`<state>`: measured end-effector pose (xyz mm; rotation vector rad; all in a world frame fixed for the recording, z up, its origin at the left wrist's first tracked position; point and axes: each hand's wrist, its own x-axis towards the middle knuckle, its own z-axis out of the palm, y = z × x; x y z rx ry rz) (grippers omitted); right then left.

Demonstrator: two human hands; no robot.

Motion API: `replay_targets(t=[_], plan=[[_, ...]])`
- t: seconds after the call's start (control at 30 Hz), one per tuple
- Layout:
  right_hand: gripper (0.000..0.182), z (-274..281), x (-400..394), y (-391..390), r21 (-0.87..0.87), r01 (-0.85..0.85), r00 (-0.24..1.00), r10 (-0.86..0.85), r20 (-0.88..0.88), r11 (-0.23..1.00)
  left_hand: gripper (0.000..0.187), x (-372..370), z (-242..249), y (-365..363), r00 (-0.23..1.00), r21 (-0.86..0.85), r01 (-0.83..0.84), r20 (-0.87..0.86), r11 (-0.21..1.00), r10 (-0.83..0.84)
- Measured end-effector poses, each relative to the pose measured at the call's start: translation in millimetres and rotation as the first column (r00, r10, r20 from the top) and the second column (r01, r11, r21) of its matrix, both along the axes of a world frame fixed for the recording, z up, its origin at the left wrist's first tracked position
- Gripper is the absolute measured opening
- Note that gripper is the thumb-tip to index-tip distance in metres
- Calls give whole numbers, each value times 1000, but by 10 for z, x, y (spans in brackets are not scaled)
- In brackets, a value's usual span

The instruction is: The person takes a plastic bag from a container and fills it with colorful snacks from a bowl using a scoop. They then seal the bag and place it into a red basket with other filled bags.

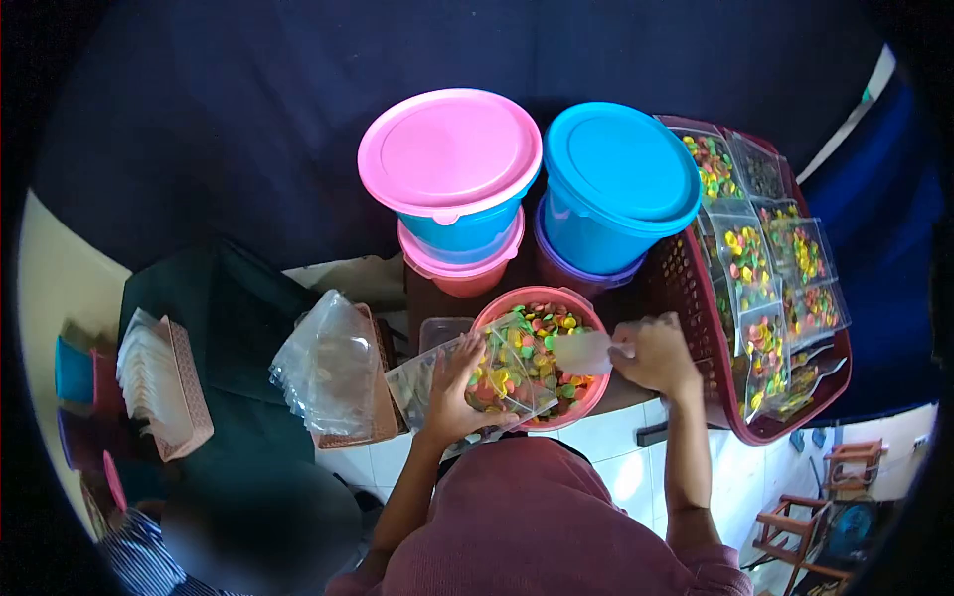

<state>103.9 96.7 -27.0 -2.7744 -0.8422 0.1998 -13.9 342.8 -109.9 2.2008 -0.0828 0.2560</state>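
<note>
A pink tub (pixel 599 389) full of small yellow, green, red and orange pieces stands in front of me. Over its left part, my left hand (pixel 454 389) holds a clear plastic bag (pixel 415 382), whose right end has colourful pieces in or behind it. On the tub's right side my right hand (pixel 656 356) is closed around the handle of a pale, translucent scoop (pixel 581 353). The scoop's blade lies over the pieces, beside the bag's open-looking end. Whether the scoop carries any pieces cannot be made out.
Behind the tub stand stacked containers with a pink lid (pixel 447 149) and a blue lid (pixel 623 164). A red basket (pixel 717 368) of filled bags is at right. Clear bags (pixel 333 368) lie in a basket at left. Another person's striped sleeve (pixel 144 556) shows lower left.
</note>
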Motion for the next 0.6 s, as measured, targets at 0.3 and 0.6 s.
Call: replay_targets(t=[0.3,0.6], plan=[[43,-464,-67,236,668,340,574,417,-705,662,104,48,46,-144,999,145,-29,-31,989,34],[14,-777,-255,411,586,536,488,343,-802,608,103,-39,51,-87,999,119,-31,-34,992,35]])
